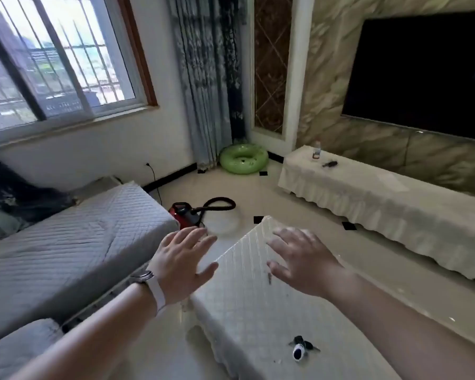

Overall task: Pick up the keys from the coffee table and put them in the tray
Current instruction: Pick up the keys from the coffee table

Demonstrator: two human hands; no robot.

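Head view | left hand (180, 263) and right hand (303, 263) hovering spread wide, holding nothing, above coffee table (247, 303) | keys (301, 348) lying untouched at table's near end | tray not showing | pickup and drop-off both remaining

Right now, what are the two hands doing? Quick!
Left hand: open, fingers spread, holding nothing.
Right hand: open above the coffee table, holding nothing; the keys lie untouched.

Your keys (302, 349) are black with a white fob, lying on the white, grid-textured surface (247, 292). The sofa (74, 239) beside you is grey and quilted; the swim ring (243, 159) is bright green.
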